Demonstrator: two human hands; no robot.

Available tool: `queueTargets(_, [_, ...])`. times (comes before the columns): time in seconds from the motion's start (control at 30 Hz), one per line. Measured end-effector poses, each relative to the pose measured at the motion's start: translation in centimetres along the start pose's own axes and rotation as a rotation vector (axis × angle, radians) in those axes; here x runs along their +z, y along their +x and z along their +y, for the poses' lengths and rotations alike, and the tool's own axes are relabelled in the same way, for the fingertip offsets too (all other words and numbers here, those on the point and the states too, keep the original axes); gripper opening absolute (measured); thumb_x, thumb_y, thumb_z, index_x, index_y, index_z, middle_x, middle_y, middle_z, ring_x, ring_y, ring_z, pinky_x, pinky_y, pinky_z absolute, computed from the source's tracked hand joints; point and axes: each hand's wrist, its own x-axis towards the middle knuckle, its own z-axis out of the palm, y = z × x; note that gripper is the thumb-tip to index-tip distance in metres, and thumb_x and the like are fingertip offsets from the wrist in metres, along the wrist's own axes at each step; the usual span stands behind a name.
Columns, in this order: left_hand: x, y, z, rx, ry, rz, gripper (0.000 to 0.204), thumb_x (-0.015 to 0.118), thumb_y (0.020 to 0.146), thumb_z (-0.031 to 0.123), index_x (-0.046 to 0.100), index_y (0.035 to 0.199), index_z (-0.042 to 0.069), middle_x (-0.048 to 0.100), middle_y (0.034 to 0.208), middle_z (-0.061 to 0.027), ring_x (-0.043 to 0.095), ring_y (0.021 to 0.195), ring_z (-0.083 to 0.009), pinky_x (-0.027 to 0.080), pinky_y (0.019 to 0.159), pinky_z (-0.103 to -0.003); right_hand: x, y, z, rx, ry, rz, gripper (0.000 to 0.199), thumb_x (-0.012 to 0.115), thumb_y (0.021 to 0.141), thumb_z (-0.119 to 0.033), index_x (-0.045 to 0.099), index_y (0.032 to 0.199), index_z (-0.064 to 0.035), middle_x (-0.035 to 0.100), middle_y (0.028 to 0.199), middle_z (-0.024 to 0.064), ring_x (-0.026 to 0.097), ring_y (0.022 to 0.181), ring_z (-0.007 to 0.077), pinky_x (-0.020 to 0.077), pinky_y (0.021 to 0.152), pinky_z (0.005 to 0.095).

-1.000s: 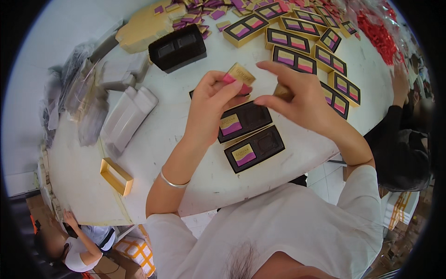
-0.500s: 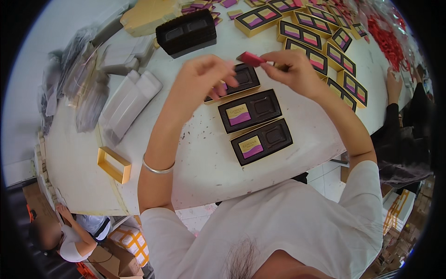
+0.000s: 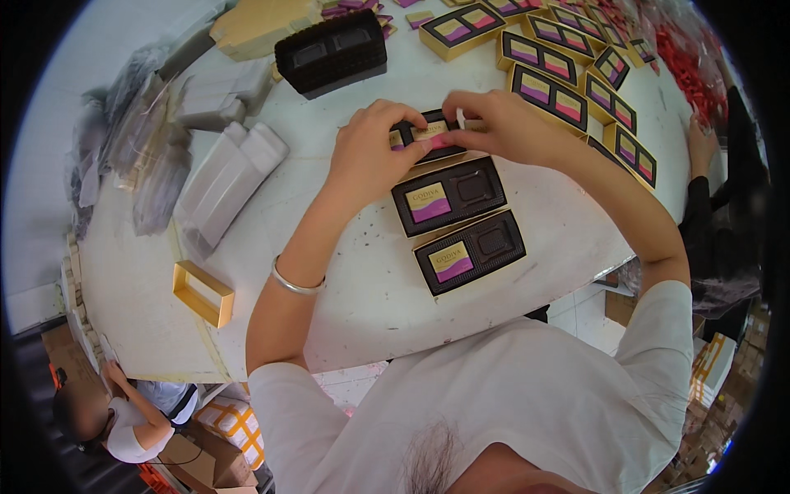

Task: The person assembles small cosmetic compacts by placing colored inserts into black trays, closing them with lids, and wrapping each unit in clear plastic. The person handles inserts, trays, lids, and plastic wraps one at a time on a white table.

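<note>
A column of three gold boxes with black two-slot trays lies before me. At the farthest box (image 3: 455, 151), my left hand (image 3: 370, 146) has its thumb and fingers closed at the edges of a small gold-and-pink packet (image 3: 429, 132) over the right slot. My right hand (image 3: 502, 128) touches that packet with its fingertips and grips another small packet (image 3: 473, 125), mostly hidden by the fingers. A gold-and-purple packet (image 3: 397, 140) shows partly in the left slot. The middle box (image 3: 480, 187) and the nearest box (image 3: 495, 241) each hold one gold-and-purple packet on the left; their right slots are bare.
A stack of black trays (image 3: 329, 58) stands at the back. Several filled boxes (image 3: 547, 99) spread over the back right, beside red ribbon (image 3: 691, 74). White trays (image 3: 230, 181) and an upright gold sleeve (image 3: 202, 294) lie left. Other people are at both sides.
Both hands have come together over the farthest box. The packet held up in my right hand half a second ago is lowered there, and my left hand has closed in on it.
</note>
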Motion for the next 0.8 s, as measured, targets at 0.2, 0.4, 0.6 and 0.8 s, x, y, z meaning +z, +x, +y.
queueTargets(0.2, [-0.9,1.7,-0.2,-0.154,0.007,-0.18,0.022,0.074,0.073,0.022,0.063,0.082,0.005,0.057,0.092,-0.0075,0.055,0.087,-0.0199,0.043,0.08,-0.031,-0.9,0.9,-0.5,0.187,0.24,-0.043,0.028,0.061,0.087,-0.033,0.053,0.092,-0.0075,0.057,0.067,0.0046,0.055,0.06,0.0145,0.0433,0.056,0.0273])
queueTargets(0.4, [-1.1,0.0,2.6,0.106,-0.082,0.18,0.024,0.071,0.078,0.023,0.062,0.09,0.004,0.06,0.094,-0.0043,0.054,0.086,-0.0155,0.043,0.078,-0.029,-1.1,-1.4,-0.5,0.201,0.986,0.213,0.021,0.053,0.094,-0.028,0.053,0.103,-0.0097,0.046,0.065,-0.0039,0.039,0.055,0.0011,0.0322,0.048,0.0184])
queueTargets(0.6, [0.3,-1.6,5.4,-0.098,-0.822,-0.127,0.038,0.062,0.088,0.01,0.045,0.12,0.001,0.063,0.093,-0.0089,0.062,0.089,-0.0149,0.053,0.078,-0.029,2.3,-2.0,-4.3,0.064,1.042,0.475,0.022,0.047,0.097,-0.019,0.051,0.113,-0.005,0.052,0.08,-0.0013,0.047,0.069,0.0033,0.0396,0.059,0.0185])
queueTargets(0.8, [0.0,-2.0,5.2,-0.127,-0.842,-0.034,0.039,0.06,0.085,0.002,0.045,0.121,-0.001,0.064,0.088,-0.0088,0.063,0.082,-0.0128,0.05,0.075,-0.025,2.2,-2.5,-4.9,0.094,1.26,0.484,0.021,0.05,0.093,-0.009,0.053,0.112,-0.0031,0.058,0.089,0.0036,0.053,0.078,0.0059,0.0438,0.067,0.0206])
